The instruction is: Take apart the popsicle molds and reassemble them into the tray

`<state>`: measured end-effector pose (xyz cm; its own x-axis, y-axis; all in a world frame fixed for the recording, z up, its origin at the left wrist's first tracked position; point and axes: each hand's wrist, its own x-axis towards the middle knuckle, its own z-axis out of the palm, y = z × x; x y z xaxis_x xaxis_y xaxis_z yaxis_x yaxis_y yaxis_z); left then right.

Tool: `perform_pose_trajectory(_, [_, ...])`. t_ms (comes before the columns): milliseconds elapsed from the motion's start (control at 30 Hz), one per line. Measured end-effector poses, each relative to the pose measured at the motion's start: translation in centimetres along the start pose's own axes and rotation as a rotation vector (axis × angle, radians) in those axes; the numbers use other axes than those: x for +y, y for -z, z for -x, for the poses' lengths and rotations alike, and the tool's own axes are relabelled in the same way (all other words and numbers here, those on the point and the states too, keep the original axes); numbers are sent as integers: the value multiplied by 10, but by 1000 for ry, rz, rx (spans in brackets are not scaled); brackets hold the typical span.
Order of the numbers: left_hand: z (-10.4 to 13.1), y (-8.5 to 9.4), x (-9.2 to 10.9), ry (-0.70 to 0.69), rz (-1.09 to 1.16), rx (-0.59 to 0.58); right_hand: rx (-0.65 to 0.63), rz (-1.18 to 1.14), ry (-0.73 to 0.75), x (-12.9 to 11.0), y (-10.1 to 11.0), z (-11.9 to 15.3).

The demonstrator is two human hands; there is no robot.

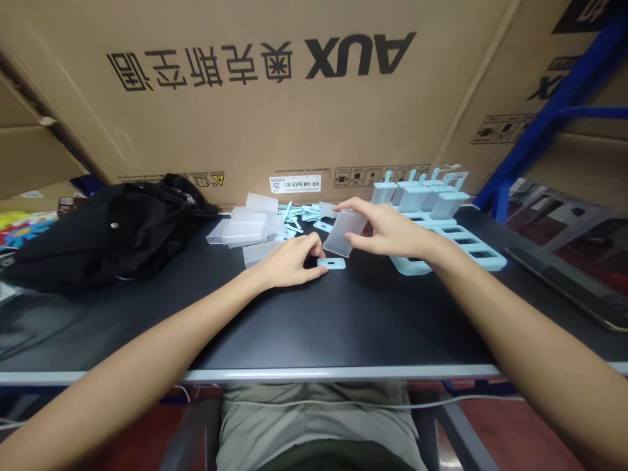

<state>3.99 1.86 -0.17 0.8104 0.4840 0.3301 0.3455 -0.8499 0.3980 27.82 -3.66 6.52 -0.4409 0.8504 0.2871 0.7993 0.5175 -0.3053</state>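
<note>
My right hand (387, 226) grips a translucent ice-pop mold cup (343, 233), tilted above the dark tabletop. My left hand (297, 258) is closed, its thumb and finger at the left end of a small light-blue mold lid (336, 263) with a slot in it. Behind my left hand lie several loose translucent cups (245, 227). A heap of light-blue sticks and lids (298, 212) sits between them and the cup I hold. To the right, a light-blue mold rack (490, 263) has rectangular openings, with several capped cups (446, 204) standing toward its back.
A black bag (112, 229) lies on the left of the table (275, 327). A large cardboard box (220, 124) stands along the back. At the right are a blue metal post (549, 111) and a dark phone-like slab (569, 288) near the table's edge.
</note>
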Motion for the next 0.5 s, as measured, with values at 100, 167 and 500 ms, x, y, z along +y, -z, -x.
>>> perform_pose_trajectory(100, [0,0,-2,41,78,10,-58,-15,51,0,-2,1])
perform_pose_trajectory(167, [0,1,-3,46,85,11,-87,-29,90,-1,-6,0])
perform_pose_trajectory(500, [-1,-2,-7,49,164,31,-87,19,233,-4,-23,-3])
